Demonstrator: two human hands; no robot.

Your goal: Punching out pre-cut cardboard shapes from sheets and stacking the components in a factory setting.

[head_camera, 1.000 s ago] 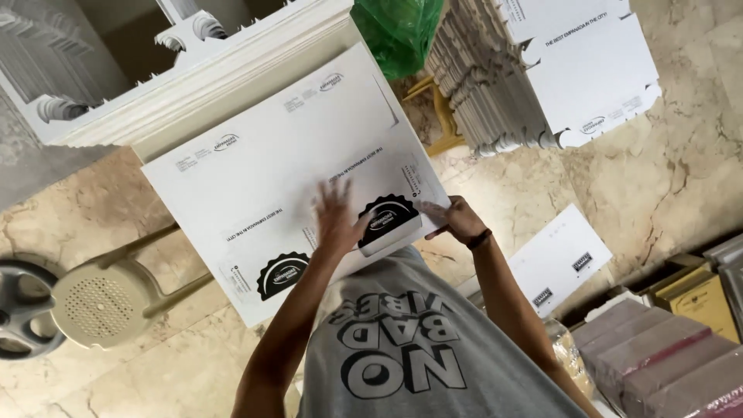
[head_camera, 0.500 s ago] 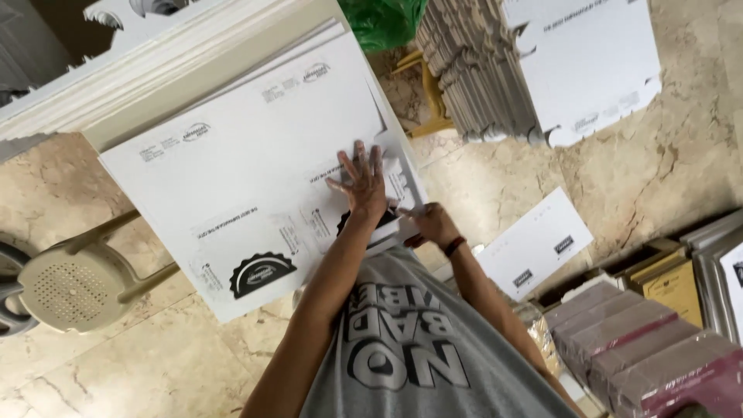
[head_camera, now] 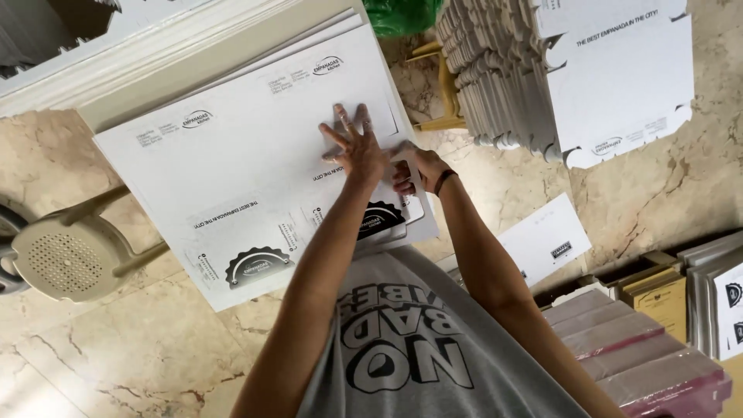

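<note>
Marble floor (head_camera: 155,364) below us. Flat white cardboard sheet (head_camera: 232,170) on stack; our left hand (head_camera: 357,147) lies spread, flat on sheet; our right hand (head_camera: 414,166) pinches its right-edge flap (head_camera: 412,174).

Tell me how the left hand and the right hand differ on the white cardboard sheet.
The left hand lies flat with fingers spread on the white cardboard sheet; the right hand is curled, pinching a flap at the sheet's edge. The right wrist wears a dark band; the left wrist is bare. Both touch the same sheet.
</note>
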